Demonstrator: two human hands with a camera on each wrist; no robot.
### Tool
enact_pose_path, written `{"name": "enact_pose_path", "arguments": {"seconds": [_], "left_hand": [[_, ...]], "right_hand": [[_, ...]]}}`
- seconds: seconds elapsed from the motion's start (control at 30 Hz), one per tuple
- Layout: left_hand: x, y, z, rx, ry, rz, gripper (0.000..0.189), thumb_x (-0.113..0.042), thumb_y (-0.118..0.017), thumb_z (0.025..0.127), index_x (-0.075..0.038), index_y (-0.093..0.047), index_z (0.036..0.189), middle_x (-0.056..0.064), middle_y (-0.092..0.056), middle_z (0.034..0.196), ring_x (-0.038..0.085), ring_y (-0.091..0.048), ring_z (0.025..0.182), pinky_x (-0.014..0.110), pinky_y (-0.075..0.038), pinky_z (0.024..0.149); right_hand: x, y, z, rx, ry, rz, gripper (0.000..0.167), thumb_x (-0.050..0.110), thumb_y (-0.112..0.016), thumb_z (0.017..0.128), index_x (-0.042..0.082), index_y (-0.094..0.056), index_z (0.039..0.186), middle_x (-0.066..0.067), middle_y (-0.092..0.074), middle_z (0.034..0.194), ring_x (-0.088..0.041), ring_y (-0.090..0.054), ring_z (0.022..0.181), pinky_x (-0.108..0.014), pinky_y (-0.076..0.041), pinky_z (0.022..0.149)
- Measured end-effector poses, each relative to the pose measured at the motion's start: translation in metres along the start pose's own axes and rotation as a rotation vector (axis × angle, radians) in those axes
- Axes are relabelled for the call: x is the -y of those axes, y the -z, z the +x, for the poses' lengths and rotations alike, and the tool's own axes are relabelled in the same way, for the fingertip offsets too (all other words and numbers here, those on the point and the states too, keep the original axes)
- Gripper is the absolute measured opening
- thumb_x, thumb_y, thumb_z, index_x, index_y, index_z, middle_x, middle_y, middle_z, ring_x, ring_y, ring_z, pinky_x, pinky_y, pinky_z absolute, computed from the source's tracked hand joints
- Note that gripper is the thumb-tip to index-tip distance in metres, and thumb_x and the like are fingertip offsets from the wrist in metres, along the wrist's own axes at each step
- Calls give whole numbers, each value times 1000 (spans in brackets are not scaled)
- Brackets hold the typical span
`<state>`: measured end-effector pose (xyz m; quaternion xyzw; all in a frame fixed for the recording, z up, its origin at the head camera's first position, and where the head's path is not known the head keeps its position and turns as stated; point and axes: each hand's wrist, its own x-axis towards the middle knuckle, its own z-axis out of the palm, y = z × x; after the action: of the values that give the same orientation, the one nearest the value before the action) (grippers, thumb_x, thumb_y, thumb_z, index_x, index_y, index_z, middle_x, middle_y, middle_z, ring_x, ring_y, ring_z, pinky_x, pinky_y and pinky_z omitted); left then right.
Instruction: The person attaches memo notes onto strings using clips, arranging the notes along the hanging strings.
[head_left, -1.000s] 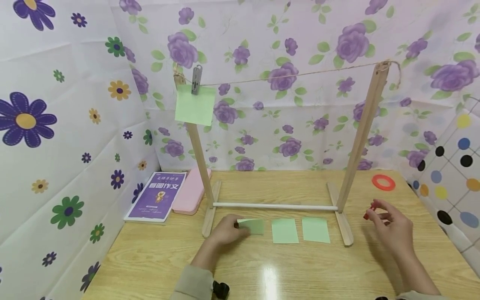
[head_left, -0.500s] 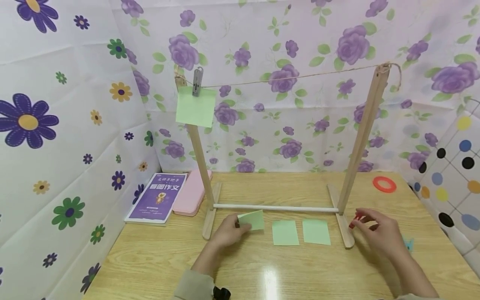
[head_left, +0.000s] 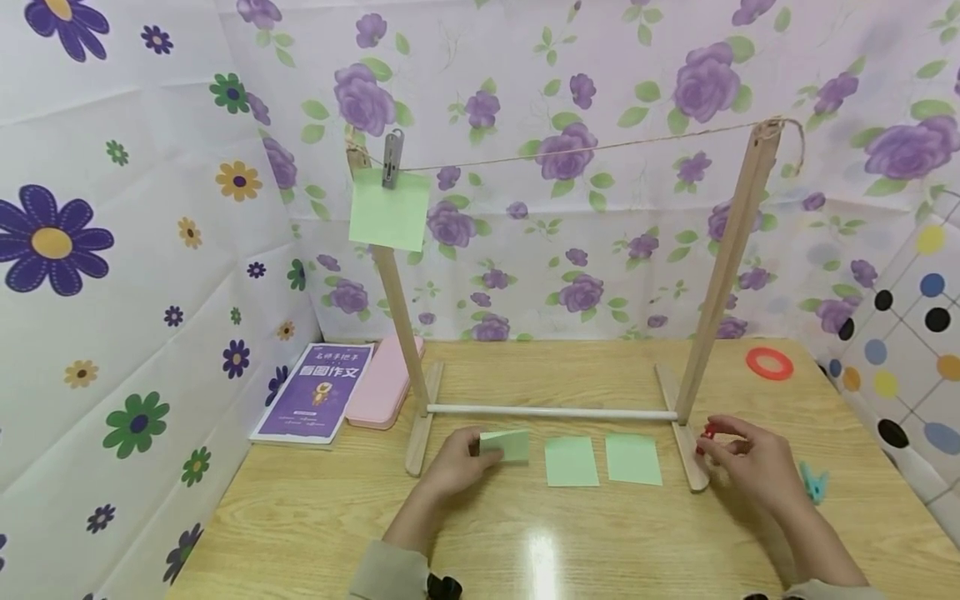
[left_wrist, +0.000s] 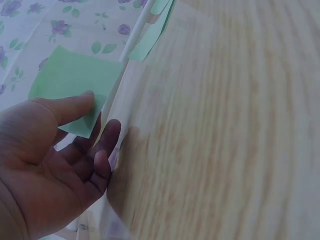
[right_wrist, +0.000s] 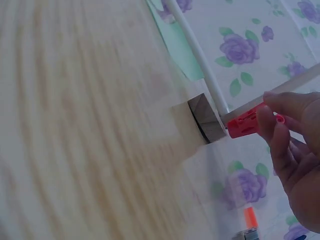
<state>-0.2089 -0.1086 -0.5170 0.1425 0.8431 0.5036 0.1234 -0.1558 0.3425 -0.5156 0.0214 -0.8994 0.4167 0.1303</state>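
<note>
My left hand pinches a green sticky note between thumb and fingers, the sheet raised at an angle. To the right of it, two more sticky notes, a middle one and a right one, lie flat in a row. My right hand pinches a red clothespin by one end, close beside the right foot of the wooden stand. From the twine strung across the stand's posts hangs another green note, held at its top by a grey clothespin.
A blue clothespin lies right of my right hand, partly behind the wrist. Farther back is a red ring. At the left are a purple book and a pink case. A white rod joins the stand's feet.
My right hand has moved left with the red clothespin, up to the stand's foot, uncovering the blue clothespin. My left hand has lifted its sticky note's edge a little.
</note>
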Motion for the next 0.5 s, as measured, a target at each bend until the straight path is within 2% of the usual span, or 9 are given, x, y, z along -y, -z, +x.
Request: {"name": "enact_pose_path", "arguments": {"seconds": [0.03, 0.13, 0.23, 0.3, 0.37, 0.5], "left_hand": [[0, 0, 1, -7, -6, -6, 17, -22, -68, 99, -6, -70, 105, 2, -66, 97, 17, -59, 90, 36, -54, 80], [-2, 0, 1, -33, -18, -46, 14, -20, -69, 99, -7, -71, 104, 2, -68, 99, 18, -61, 91, 34, -56, 79], [-5, 1, 1, -52, -13, -145, 14, -15, -66, 100, -3, -70, 106, 12, -71, 100, 27, -69, 89, 39, -61, 76], [-8, 2, 1, -70, -10, -206, 14, -13, -65, 101, -1, -69, 107, 17, -72, 97, 32, -70, 87, 39, -63, 73], [-12, 3, 1, -87, -5, -262, 15, -11, -64, 101, 1, -68, 109, 21, -71, 95, 37, -72, 86, 42, -64, 72], [-18, 3, 4, -134, 9, -315, 19, -11, -65, 101, 0, -68, 115, 20, -69, 104, 36, -72, 94, 44, -64, 83]], "right_hand": [[0, 1, 0, 10, -31, 50, 45, 26, -75, 95, 0, -63, 130, -22, -70, 116, -11, -71, 72, -28, -58, 48], [0, 4, -1, 37, -106, 252, 47, 25, -72, 97, -1, -58, 133, -11, -71, 118, -15, -75, 80, -34, -64, 59], [0, 6, 1, 28, -105, 411, 41, 17, -72, 96, -1, -59, 130, 4, -73, 109, -12, -75, 88, -38, -65, 72], [3, 9, 2, 30, -103, 462, 38, 16, -72, 97, 3, -60, 130, 11, -72, 108, -10, -74, 90, -38, -64, 73], [7, 10, 4, 31, -91, 504, 36, 14, -71, 97, 5, -62, 131, 11, -72, 110, -11, -74, 90, -36, -65, 70], [16, 12, 7, 44, -66, 587, 38, 11, -69, 98, 7, -60, 135, 11, -69, 120, -10, -74, 92, -29, -64, 67]]}}
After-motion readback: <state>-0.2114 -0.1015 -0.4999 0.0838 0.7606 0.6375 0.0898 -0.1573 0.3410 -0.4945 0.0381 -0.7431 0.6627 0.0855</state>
